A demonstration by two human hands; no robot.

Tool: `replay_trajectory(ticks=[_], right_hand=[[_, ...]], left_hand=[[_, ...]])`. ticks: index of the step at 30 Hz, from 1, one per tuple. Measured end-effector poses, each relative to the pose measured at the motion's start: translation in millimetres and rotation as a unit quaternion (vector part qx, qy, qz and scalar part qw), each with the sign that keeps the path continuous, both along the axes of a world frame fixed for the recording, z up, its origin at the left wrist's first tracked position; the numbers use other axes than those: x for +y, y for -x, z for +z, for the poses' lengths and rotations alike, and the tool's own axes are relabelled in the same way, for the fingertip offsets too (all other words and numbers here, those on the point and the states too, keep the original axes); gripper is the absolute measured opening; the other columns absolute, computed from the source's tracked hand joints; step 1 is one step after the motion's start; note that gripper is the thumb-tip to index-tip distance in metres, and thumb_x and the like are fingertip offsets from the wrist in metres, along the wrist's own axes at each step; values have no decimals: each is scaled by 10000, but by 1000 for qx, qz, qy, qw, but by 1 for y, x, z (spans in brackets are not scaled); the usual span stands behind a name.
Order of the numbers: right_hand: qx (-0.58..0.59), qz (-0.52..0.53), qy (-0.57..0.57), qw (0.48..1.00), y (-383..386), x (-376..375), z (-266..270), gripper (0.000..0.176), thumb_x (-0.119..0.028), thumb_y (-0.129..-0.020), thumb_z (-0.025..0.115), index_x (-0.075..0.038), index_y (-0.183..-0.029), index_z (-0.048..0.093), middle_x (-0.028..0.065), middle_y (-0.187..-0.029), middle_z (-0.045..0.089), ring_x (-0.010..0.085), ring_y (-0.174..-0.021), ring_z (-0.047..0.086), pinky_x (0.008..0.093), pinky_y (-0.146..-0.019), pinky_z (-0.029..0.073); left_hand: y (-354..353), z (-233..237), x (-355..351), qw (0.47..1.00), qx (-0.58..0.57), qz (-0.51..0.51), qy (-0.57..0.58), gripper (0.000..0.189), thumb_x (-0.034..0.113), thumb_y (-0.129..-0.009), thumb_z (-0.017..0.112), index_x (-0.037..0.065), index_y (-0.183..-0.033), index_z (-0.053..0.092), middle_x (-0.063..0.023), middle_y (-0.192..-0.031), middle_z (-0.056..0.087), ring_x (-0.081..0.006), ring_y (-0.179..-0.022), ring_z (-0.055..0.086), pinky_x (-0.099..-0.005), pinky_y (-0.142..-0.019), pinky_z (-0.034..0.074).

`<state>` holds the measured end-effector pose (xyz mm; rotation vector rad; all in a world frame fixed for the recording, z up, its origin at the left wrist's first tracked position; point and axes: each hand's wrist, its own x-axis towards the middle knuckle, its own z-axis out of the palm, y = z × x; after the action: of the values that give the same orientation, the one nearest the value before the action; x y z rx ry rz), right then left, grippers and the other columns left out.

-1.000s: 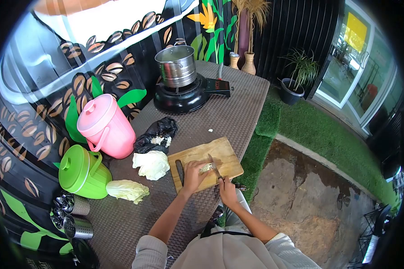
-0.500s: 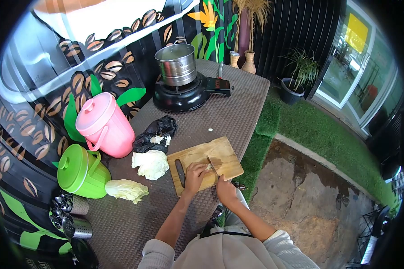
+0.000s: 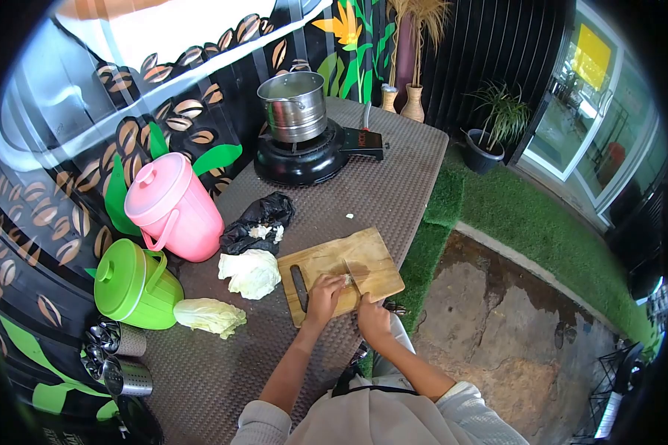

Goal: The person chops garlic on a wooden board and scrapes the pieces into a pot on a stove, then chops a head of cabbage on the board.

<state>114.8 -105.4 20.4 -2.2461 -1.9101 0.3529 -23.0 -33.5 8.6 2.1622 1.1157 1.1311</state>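
Observation:
A wooden cutting board [image 3: 382, 259] lies near the table's right edge. My right hand [image 3: 374, 314] is closed round the handle of a knife [image 3: 353, 277], its thin blade over the middle of the board. Just left of the blade, my left hand [image 3: 324, 294] presses down with bent fingers on a small pale piece of food [image 3: 346, 279], mostly hidden by the fingertips. Left of the board are a round pale cabbage [image 3: 249, 274] and a longer napa cabbage [image 3: 210, 317]. A black plastic bag [image 3: 267, 215] with white scraps lies behind them.
A steel pot [image 3: 295, 111] sits on a black portable stove [image 3: 297, 165] at the back. Along the wall stand a pink jug [image 3: 178, 211], a green jug [image 3: 135, 285] and metal utensil holders [image 3: 135, 377]. The table [image 3: 401, 178] ends just right of the board.
The knife blade has turned slightly and now appears thinner, more edge-on. Both hands stay in nearly the same place; the rest of the scene is shifted only a little.

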Motion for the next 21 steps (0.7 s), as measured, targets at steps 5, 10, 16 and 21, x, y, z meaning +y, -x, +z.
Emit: replay_trajectory(ticks=[5,10,16,21], right_hand=[[2,72,-27,997,-15,21,8,187,-166,-903,493,7,-974,498,223,-739,663,361,-700,688,438,-582,556],[6,110,-9,994,-18,19,32,179,-147,-882,515,8,-971,508,221,-755,668,349,-720,693,431,-586,559],[-43,9,-50,998,9,-1,-1,229,-101,-821,572,4,-1008,489,185,-742,680,316,-699,702,404,-574,563],[-46,81,-27,995,-7,20,20,176,-95,-840,540,-5,-982,489,189,-748,680,326,-695,698,406,-587,566]], left_hand=[[-1,-4,1,999,13,15,-27,198,33,-832,631,-13,-1012,700,-114,-1002,699,-266,-933,619,-362,-811,521],[-3,-1,1,999,28,23,-29,200,45,-828,636,-16,-1008,699,-111,-1003,698,-262,-934,613,-362,-810,517],[0,-2,2,999,29,6,-35,228,24,-842,598,13,-1046,701,-123,-1041,691,-276,-996,594,-366,-855,504],[-2,-6,2,999,38,18,-30,211,24,-844,595,-2,-1025,701,-130,-1037,692,-283,-994,593,-370,-853,499]])
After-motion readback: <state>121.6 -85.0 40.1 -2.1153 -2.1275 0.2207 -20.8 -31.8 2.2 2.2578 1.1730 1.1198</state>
